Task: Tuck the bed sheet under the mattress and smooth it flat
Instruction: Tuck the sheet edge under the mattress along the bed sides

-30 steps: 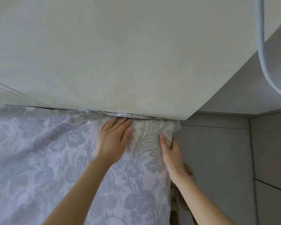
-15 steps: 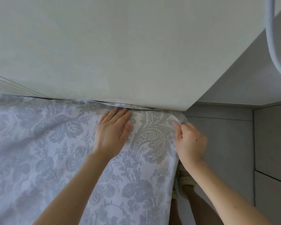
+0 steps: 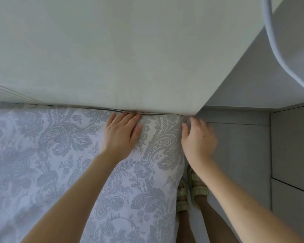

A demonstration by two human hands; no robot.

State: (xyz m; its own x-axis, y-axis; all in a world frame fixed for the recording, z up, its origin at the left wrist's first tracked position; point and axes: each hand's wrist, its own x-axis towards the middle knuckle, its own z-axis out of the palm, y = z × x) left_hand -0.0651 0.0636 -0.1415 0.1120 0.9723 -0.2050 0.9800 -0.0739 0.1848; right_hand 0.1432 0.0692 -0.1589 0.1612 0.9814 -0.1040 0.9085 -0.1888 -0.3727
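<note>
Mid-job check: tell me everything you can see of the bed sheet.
The bed sheet is pale lilac fabric printed with grey floral scrolls. It lies spread out, softly wrinkled at left, its far edge meeting the pale panel, its right side folding down over the edge. The left hand rests flat on it, fingertips at that seam; the right hand, blurred, curls round its far right corner.

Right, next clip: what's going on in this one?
A person is making a bed. Their left hand presses flat on the patterned sheet, fingertips at the gap beside the pale panel. Their right hand, slightly blurred, curls round the sheet's corner, apparently tucking it in.
</note>
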